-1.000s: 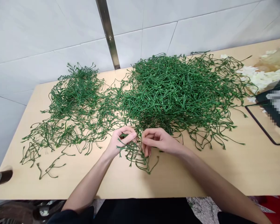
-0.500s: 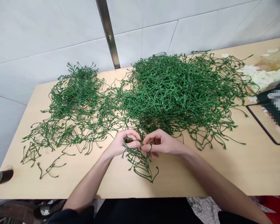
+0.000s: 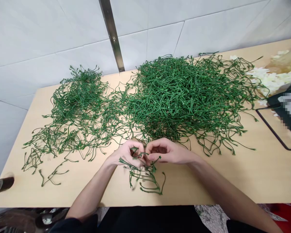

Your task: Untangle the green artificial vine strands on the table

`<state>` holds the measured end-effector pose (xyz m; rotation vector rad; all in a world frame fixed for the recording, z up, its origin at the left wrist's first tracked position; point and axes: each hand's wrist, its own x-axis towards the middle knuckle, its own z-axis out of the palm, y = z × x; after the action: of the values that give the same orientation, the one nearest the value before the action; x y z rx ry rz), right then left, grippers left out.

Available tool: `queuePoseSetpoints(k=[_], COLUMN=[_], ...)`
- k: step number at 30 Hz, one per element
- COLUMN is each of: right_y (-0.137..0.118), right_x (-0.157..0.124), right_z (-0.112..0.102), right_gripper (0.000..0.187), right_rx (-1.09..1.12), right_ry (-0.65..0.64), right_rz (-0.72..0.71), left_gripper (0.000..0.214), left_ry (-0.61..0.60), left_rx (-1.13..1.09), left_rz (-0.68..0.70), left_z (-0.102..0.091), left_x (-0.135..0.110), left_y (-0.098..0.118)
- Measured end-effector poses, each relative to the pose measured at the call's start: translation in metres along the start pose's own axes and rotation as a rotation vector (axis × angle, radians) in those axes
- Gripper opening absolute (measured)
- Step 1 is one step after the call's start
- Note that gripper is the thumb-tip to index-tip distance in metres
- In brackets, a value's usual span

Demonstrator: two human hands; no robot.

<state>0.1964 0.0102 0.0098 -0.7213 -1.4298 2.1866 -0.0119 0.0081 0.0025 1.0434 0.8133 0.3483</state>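
Note:
A small bunch of green plastic stems [image 3: 143, 176] hangs between my two hands over the front of the wooden table [image 3: 208, 181]. My left hand [image 3: 126, 154] is closed in a pinch on the bunch's top. My right hand [image 3: 168, 151] is closed too, its fingertips meeting the left hand's on the same stems. Behind my hands lies a big tangled heap of green stems [image 3: 184, 94]. A flatter, thinner heap of green stems [image 3: 75, 106] spreads to the left.
White tiled wall with a metal strip [image 3: 111, 32] stands behind the table. White petals [image 3: 269, 79] lie at the far right, beside a black wire stand [image 3: 274, 132] holding a blurred dark device. A dark cylindrical object [image 3: 1, 185] sits at the table's left front edge.
Both hands have drawn the small bunch of stems toward me, out of the big heap. The bunch now hangs lower and closer to the table's front edge.

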Motion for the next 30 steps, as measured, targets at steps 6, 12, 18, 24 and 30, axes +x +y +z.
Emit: queuePoseSetpoints(k=[6, 12, 18, 24, 30], right_y=[0.003, 0.007, 0.001, -0.003, -0.001], right_x=[-0.001, -0.002, -0.005, -0.007, -0.006], right_z=[-0.004, -0.008, -0.010, -0.011, -0.012], right_gripper=[0.027, 0.025, 0.021, 0.020, 0.026], right_rx=[0.180, 0.214, 0.040, -0.053, -0.188], right_ry=[-0.126, -0.233, -0.161, -0.129, -0.036], right_rz=[0.151, 0.109, 0.046, 0.008, 0.110], left_gripper=[0.030, 0.019, 0.028, 0.043, 0.038], left_ry=[-0.209, -0.180, -0.111, -0.165, -0.175], left_rx=[0.130, 0.071, -0.187, -0.145, -0.127], left_rz=[-0.099, 0.188, 0.059, -0.069, -0.061], left_z=[-0.005, -0.009, -0.007, -0.004, 0.001], left_x=[-0.004, 0.002, 0.003, 0.000, -0.001], left_y=[0.008, 0.006, -0.001, 0.007, 0.010])
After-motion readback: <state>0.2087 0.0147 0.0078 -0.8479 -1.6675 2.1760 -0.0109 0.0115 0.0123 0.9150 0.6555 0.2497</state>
